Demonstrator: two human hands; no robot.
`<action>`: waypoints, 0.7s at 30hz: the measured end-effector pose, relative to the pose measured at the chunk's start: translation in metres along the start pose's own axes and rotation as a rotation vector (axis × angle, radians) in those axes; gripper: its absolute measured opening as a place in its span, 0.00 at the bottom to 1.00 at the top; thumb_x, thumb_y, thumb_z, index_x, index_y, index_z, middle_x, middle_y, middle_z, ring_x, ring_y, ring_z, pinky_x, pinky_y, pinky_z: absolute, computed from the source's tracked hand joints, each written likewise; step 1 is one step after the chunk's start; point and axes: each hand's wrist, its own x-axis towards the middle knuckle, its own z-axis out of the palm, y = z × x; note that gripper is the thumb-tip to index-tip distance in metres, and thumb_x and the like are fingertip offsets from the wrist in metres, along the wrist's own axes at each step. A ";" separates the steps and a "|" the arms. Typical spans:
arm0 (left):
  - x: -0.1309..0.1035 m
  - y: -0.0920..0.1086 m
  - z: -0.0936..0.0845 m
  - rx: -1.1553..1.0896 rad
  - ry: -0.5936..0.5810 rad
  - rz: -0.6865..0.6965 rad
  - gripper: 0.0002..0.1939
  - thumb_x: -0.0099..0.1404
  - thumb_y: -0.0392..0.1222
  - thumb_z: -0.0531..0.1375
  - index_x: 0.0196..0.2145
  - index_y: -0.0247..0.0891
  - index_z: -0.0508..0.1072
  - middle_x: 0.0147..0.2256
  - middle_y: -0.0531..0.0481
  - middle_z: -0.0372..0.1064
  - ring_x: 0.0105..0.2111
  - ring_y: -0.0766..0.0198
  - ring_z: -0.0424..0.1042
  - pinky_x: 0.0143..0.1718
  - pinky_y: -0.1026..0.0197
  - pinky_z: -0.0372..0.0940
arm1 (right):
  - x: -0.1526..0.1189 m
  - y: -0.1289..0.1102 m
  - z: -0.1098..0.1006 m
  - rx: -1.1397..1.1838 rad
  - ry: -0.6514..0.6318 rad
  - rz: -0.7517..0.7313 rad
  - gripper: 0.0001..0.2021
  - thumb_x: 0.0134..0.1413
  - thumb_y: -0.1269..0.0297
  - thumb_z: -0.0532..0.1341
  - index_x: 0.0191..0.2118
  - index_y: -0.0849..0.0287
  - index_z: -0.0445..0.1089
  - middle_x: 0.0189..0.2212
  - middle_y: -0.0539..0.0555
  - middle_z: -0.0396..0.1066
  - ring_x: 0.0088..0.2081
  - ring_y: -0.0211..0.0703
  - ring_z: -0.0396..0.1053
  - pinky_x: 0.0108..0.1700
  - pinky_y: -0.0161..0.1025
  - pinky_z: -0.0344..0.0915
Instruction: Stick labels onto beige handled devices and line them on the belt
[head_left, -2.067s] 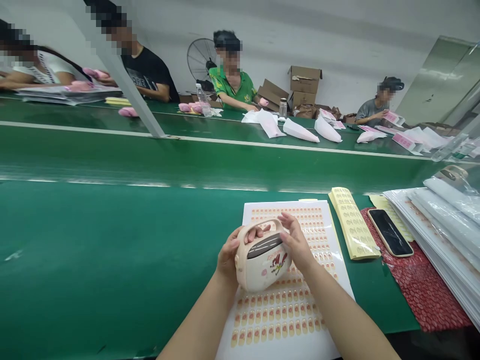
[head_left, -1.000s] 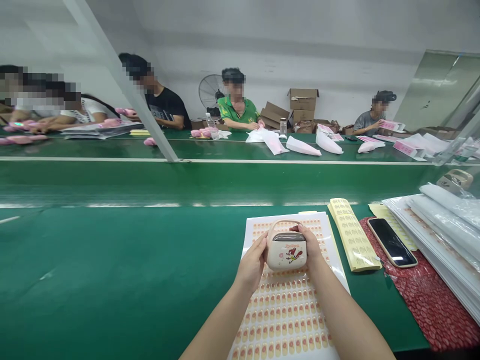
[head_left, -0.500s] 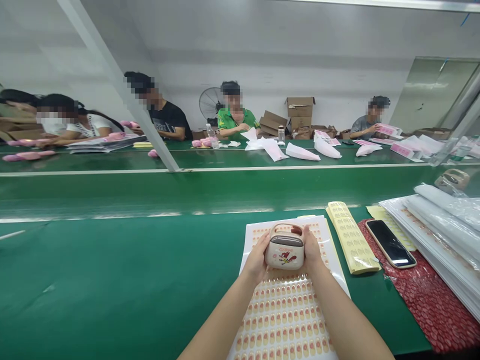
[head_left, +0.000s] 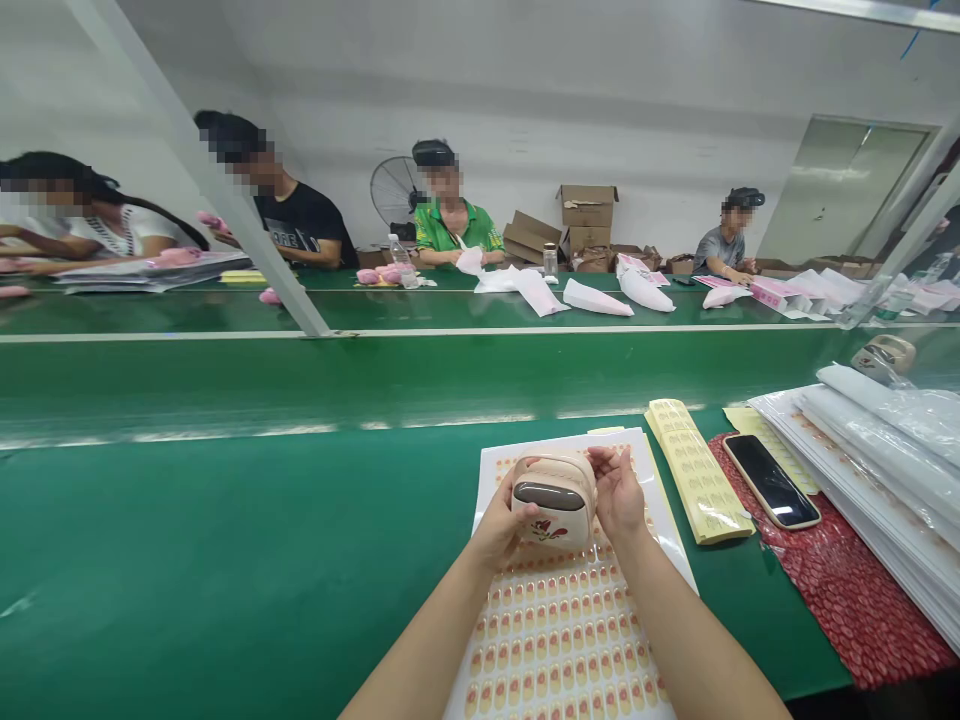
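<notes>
A small cream case (head_left: 553, 510) with a dark glossy oval panel and a red printed figure is held above a white sheet of oval stickers (head_left: 559, 640). My left hand (head_left: 504, 525) grips the case from its left side, thumb across the front. Beside the right edge of the case is my right hand (head_left: 619, 492), its fingers apart and partly curled, palm turned toward the case. The case is tilted, with its top side showing.
Right of the sheet lie a yellow sticker strip (head_left: 697, 470), a phone (head_left: 772, 480) on red bubble wrap (head_left: 847, 590), and stacked plastic-covered sheets (head_left: 862, 480). Several people sit across the green conveyor (head_left: 450, 375), with white wrappers (head_left: 596, 297) before them.
The case has tilted and shifted slightly left in my left hand. My right hand has loosened from its side and its fingers have spread. The camera view has shifted a little.
</notes>
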 end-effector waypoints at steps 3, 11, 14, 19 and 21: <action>0.003 -0.002 -0.002 -0.060 0.020 -0.016 0.36 0.32 0.46 0.72 0.42 0.42 0.69 0.33 0.50 0.72 0.32 0.59 0.70 0.32 0.63 0.64 | -0.002 0.000 0.001 -0.036 -0.038 -0.011 0.20 0.47 0.44 0.54 0.28 0.55 0.72 0.28 0.53 0.71 0.34 0.44 0.67 0.43 0.44 0.62; 0.009 -0.012 -0.010 -0.233 0.146 -0.068 0.23 0.43 0.53 0.67 0.36 0.40 0.72 0.33 0.50 0.73 0.35 0.57 0.72 0.36 0.60 0.66 | -0.016 -0.003 0.009 -0.193 -0.314 -0.019 0.16 0.47 0.52 0.59 0.40 0.53 0.71 0.45 0.53 0.70 0.49 0.48 0.63 0.54 0.49 0.55; 0.008 -0.009 -0.007 -0.279 0.149 -0.101 0.21 0.50 0.57 0.60 0.36 0.39 0.73 0.35 0.47 0.73 0.37 0.55 0.71 0.38 0.56 0.66 | -0.019 -0.001 0.008 -0.243 -0.395 0.011 0.19 0.42 0.55 0.63 0.44 0.50 0.68 0.50 0.51 0.66 0.54 0.48 0.58 0.57 0.50 0.50; 0.006 -0.005 0.001 -0.324 0.168 -0.116 0.22 0.56 0.58 0.54 0.35 0.36 0.73 0.34 0.46 0.74 0.33 0.56 0.72 0.34 0.58 0.67 | -0.019 0.003 0.006 -0.231 -0.412 0.035 0.21 0.39 0.56 0.65 0.44 0.49 0.68 0.47 0.51 0.67 0.52 0.48 0.60 0.55 0.49 0.52; 0.005 -0.005 0.003 -0.331 0.191 -0.110 0.21 0.58 0.57 0.53 0.35 0.36 0.73 0.32 0.46 0.74 0.31 0.58 0.72 0.32 0.58 0.67 | -0.019 0.003 0.007 -0.220 -0.394 0.045 0.21 0.38 0.57 0.65 0.43 0.50 0.68 0.46 0.51 0.67 0.50 0.48 0.61 0.54 0.48 0.54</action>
